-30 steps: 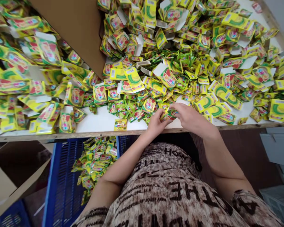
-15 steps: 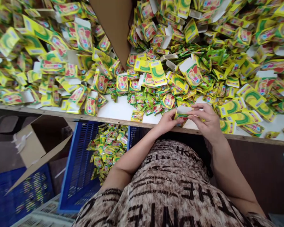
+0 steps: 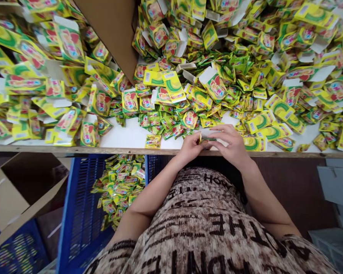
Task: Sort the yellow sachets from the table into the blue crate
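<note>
Over the front edge of the surface (image 3: 122, 134), the left hand (image 3: 189, 147) pinches a box (image 3: 207, 140); the right hand (image 3: 232, 145), half curled, has fingertips at its other side, gripping or not I can't tell. Loose boxes (image 3: 173, 86) heap behind.

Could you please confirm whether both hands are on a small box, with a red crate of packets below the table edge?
Not quite: the crate of packets is blue, not red, as the head view shows; both hands are on a small box.
</note>
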